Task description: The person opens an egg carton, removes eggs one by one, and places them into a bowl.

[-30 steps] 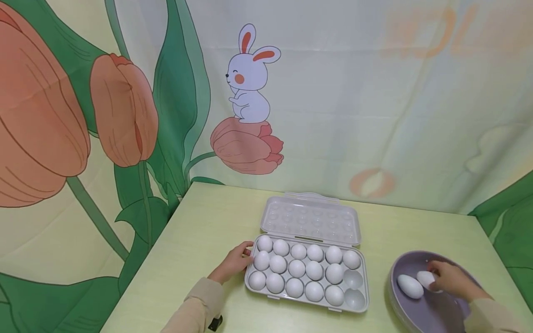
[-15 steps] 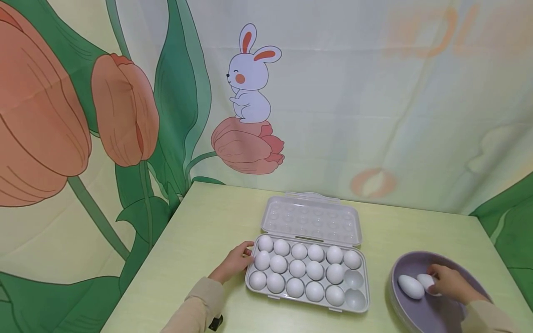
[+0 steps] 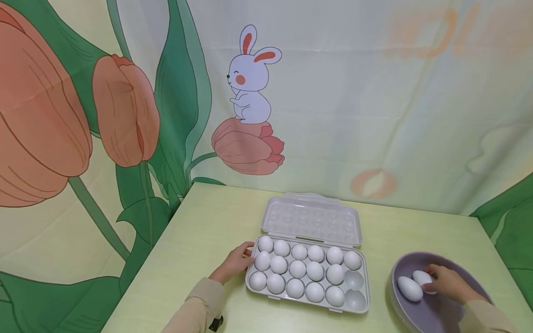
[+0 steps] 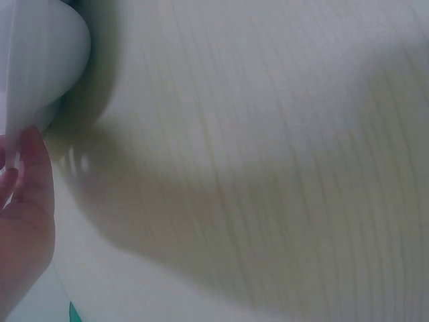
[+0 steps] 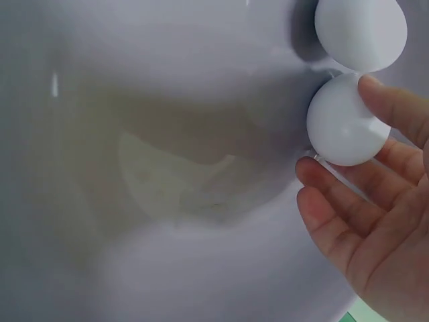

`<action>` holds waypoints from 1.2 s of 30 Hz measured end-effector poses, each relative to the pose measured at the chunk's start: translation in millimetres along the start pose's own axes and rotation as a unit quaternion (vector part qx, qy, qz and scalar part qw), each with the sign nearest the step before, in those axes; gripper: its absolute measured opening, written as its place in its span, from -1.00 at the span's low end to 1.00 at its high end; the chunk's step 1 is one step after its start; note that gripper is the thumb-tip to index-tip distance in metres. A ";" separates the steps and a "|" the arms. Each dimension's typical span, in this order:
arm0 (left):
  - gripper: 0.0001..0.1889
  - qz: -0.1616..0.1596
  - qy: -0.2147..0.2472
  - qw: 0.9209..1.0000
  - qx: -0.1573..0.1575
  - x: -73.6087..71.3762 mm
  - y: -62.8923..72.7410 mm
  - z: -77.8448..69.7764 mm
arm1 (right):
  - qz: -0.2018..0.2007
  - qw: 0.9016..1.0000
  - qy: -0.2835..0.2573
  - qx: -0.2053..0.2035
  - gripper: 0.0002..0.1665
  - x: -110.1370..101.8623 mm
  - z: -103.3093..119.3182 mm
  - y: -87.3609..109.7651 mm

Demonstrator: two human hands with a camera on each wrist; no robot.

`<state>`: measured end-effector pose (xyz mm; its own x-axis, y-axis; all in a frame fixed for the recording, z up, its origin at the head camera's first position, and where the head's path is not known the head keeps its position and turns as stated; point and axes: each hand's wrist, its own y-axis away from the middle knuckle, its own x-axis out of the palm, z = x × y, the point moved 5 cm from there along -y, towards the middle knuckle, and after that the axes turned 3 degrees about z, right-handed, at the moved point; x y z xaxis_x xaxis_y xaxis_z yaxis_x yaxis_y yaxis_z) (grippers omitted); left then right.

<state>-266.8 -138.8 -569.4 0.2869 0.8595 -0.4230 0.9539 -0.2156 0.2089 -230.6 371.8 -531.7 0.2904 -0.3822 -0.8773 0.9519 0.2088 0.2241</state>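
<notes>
A pale grey plastic egg box (image 3: pixel 365 283) stands with its lid (image 3: pixel 312 221) folded back, and white eggs fill all its cups but two at the right end. My left hand (image 3: pixel 234 264) holds the box's left end, fingers and thumb at the rim (image 4: pixel 15 87). Inside a purple-grey bowl (image 3: pixel 395 303) on the right, my right hand (image 3: pixel 449 283) has thumb and fingers around a white egg (image 5: pixel 345 124). Beside that one, touching it, lies a second egg (image 3: pixel 410 288). The fingers hide part of the held egg in the head view.
Everything stands on a light yellow-green table (image 3: pixel 200 217). A small black object (image 3: pixel 215 323) lies by the left sleeve. Behind the table hangs a cloth backdrop (image 3: pixel 325 115) printed with tulips and a rabbit.
My right hand and its egg have shifted slightly left and up within the bowl, and more of that egg shows now. The left hand and the egg box have stayed put.
</notes>
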 end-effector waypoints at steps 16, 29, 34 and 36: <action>-0.55 0.004 0.006 1.000 0.002 -0.6 0.1 -0.6 | -0.014 1.000 -0.025 -0.005 -0.43 -38.5 31.7 -4.7; -0.56 0.004 0.003 1.000 0.000 -1.4 2.6 -4.9 | -0.016 0.994 -0.045 -0.094 -0.54 -30.8 121.6 -34.0; -0.55 0.004 0.005 1.000 -0.004 -0.3 -1.9 1.9 | 0.012 0.993 -0.041 -0.113 -0.56 -14.0 138.8 -47.5; -0.55 0.003 0.006 1.000 -0.002 -0.2 -1.7 2.0 | 0.019 0.992 -0.041 -0.117 -0.57 -7.1 142.8 -52.6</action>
<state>-268.3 -139.6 -571.4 0.2917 0.8636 -0.4112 0.9517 -0.2189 0.2153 -268.8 234.9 -476.7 0.3413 -0.4404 -0.8304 0.8944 0.4238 0.1428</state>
